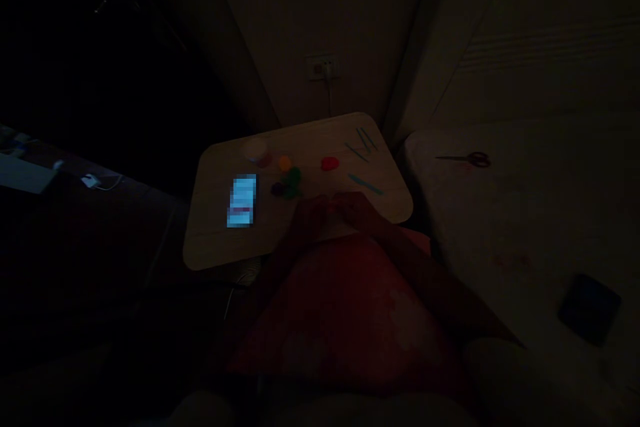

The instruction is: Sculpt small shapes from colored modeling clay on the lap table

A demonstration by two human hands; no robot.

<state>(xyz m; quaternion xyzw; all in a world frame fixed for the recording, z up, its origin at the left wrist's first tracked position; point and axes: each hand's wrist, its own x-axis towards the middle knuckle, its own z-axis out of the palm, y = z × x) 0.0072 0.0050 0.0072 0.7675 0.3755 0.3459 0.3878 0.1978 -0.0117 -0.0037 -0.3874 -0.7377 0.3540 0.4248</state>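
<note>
Dim light blurs most detail. My left hand [309, 212] and my right hand [353, 209] are close together at the near edge of a small wooden table [210, 240]. Between their closed fingertips is a small red piece [331, 207], soft-looking, its kind not clear. Just beyond the hands lies a bright red lump [329, 163]. Left of it are green lumps [291, 180], a dark lump [278, 189] and an orange one [285, 163]. A teal stick-like tool [366, 184] rests beyond my right hand.
A lit phone [242, 201] lies on the table's left side, near a pale tub-like thing [256, 150]. Several thin sticks [367, 140] are at the far right corner. Scissors [467, 159] and a dark square object [590, 309] lie on the bed-like surface [480, 227]. Behind is a wall socket [321, 67].
</note>
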